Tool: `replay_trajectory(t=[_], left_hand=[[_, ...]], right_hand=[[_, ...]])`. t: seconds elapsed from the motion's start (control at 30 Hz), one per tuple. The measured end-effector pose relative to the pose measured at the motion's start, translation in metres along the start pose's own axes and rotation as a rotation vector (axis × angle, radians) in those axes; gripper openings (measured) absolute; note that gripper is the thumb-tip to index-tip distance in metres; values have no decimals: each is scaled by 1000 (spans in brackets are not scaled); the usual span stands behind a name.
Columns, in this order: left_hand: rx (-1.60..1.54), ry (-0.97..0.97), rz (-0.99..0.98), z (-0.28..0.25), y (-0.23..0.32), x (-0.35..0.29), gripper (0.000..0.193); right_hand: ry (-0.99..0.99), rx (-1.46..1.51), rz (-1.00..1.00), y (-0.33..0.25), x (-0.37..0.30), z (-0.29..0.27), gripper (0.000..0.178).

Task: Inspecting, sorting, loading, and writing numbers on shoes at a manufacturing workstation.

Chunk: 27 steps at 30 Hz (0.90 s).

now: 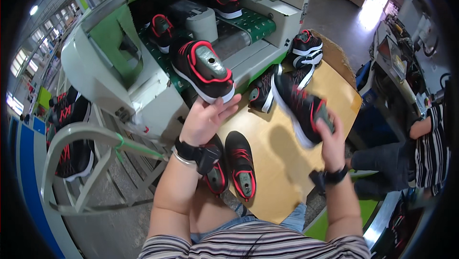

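Observation:
My left hand (204,121) grips the heel end of a black sneaker with red trim and a white sole (198,75), raised at the mouth of the machine. A grey-green last shows in its opening. A matching sneaker (297,103) is tilted over the table in my right hand (333,142), whose fingers close round its heel. Below, a sneaker (240,156) stands upright on the table, and another (217,178) is partly hidden behind my left wrist. Past the held pair, a sneaker lying on its side (260,92) and several stacked ones (307,44) occupy the table's far part.
The wooden table (267,182) adjoins a pale machine (138,99) with a green conveyor belt (260,24). Two more sneakers ride inside, one near (161,30) and one far (227,3). A metal rack (48,173) holds sneakers at left. Another person (430,139) is at right.

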<state>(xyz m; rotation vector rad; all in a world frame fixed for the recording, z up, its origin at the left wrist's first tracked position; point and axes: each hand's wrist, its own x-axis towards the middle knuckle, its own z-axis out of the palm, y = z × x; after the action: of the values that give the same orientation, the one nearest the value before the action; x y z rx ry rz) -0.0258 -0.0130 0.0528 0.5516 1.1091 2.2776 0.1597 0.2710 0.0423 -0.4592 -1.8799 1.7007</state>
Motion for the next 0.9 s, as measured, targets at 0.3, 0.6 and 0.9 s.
replay_trajectory(t=[0.3,0.6,0.9], left_hand=[[66,30,-100,-37,-37,2,47],[-13,-50,84,-40,-31,3,36],[-35,-99,163,-53,-24,8,47]], right_hand=[[-202,-489,-380,-47,268,114,58],[53,-673,-558,-31,288,164,76],[-313,-1139,-271,-17,161,74,88]])
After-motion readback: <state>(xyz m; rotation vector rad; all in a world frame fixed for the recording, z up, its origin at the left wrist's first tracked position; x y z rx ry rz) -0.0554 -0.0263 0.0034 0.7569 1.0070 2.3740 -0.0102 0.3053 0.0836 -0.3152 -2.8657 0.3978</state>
